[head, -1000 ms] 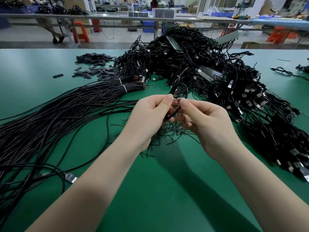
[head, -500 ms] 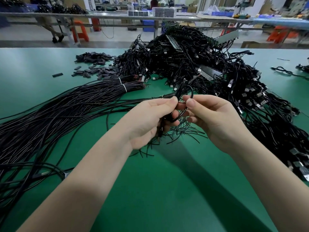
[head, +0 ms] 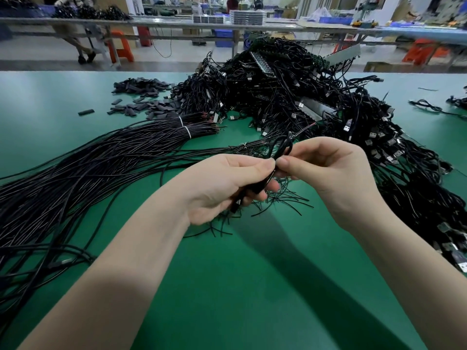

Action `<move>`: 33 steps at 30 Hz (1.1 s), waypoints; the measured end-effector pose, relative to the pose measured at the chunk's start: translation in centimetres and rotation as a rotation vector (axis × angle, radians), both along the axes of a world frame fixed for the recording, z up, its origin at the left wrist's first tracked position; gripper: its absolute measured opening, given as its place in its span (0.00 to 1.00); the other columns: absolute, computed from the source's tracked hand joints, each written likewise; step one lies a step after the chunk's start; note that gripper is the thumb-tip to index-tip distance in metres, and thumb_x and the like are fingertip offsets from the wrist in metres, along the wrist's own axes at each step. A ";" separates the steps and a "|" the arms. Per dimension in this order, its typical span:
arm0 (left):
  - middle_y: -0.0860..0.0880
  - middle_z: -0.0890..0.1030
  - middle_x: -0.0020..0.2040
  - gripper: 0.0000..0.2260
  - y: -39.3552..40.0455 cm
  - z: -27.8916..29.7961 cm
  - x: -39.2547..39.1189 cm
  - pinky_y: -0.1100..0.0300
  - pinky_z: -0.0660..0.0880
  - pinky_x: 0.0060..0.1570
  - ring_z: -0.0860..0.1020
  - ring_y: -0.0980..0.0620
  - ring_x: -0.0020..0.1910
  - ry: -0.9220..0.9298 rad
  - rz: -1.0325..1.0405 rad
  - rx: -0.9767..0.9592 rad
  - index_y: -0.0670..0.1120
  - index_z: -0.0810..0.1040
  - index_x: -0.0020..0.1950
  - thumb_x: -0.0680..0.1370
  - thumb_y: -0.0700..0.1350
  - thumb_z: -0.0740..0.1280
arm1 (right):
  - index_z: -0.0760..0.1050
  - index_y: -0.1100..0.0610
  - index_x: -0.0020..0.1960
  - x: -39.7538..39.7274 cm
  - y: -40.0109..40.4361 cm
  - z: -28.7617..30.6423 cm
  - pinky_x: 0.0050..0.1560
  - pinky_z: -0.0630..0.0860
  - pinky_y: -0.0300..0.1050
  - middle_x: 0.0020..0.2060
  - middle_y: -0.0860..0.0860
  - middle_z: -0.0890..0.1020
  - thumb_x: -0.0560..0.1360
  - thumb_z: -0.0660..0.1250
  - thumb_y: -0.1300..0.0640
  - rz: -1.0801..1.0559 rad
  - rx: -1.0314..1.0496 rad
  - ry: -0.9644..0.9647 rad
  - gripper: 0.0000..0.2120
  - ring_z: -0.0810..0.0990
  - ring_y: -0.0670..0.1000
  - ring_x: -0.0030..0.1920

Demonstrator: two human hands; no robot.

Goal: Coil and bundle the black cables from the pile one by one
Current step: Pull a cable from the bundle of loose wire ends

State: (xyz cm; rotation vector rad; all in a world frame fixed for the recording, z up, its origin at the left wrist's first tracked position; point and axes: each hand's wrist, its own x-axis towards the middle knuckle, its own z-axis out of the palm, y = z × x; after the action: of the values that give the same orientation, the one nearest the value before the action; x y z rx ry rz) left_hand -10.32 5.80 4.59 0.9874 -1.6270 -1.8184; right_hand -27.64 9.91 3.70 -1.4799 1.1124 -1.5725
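A green counter (head: 252, 286) fills the near view, its surface smooth and matte. Beyond its far edge lies a pale grey floor (head: 38, 50), and across it runs a long workbench (head: 156, 22) — stacked trays (head: 246, 16) and blue bins (head: 334, 20) sit on top. Orange stools (head: 121, 46) stand beneath it, left and right. The far room is brightly lit — details there blur.

Black cables (head: 328, 117) heaped on a green table (head: 240, 286); white ties (head: 187, 131) band one bundle; orange stools (head: 121, 48) behind
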 end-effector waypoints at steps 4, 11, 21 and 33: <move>0.54 0.80 0.32 0.10 -0.1 -0.1 -0.5 0.68 0.68 0.30 0.74 0.60 0.28 -0.017 0.101 -0.043 0.48 0.86 0.40 0.77 0.49 0.68 | 0.84 0.52 0.37 0.2 0.1 -0.1 0.37 0.77 0.36 0.34 0.50 0.85 0.62 0.75 0.53 -0.076 0.059 -0.014 0.05 0.82 0.46 0.34; 0.56 0.78 0.31 0.07 0.0 -0.6 -1.0 0.66 0.66 0.30 0.73 0.60 0.28 0.024 0.234 -0.083 0.49 0.83 0.44 0.78 0.48 0.67 | 0.82 0.48 0.44 1.4 0.7 -0.4 0.42 0.78 0.33 0.37 0.43 0.86 0.65 0.78 0.55 -0.256 0.030 0.179 0.10 0.84 0.43 0.40; 0.52 0.81 0.31 0.04 -0.5 -1.0 -1.1 0.66 0.67 0.28 0.76 0.56 0.28 0.074 0.315 0.033 0.47 0.84 0.41 0.75 0.45 0.71 | 0.84 0.63 0.46 1.9 0.6 -0.1 0.37 0.78 0.52 0.35 0.57 0.82 0.75 0.68 0.60 -0.459 -0.334 0.950 0.07 0.80 0.60 0.37; 0.59 0.81 0.33 0.04 -0.2 -2.2 -1.9 0.67 0.72 0.40 0.78 0.63 0.37 0.111 0.473 -0.331 0.47 0.86 0.47 0.75 0.46 0.72 | 0.83 0.56 0.44 2.4 0.0 -0.1 0.38 0.69 0.34 0.32 0.42 0.79 0.76 0.69 0.59 -0.481 -0.113 0.688 0.05 0.74 0.42 0.34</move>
State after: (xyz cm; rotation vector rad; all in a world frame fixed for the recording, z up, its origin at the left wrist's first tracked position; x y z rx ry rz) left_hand -12.22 5.59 2.38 0.9940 -1.4178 -1.2233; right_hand -25.24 9.92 3.62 -2.0144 1.9066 -1.4674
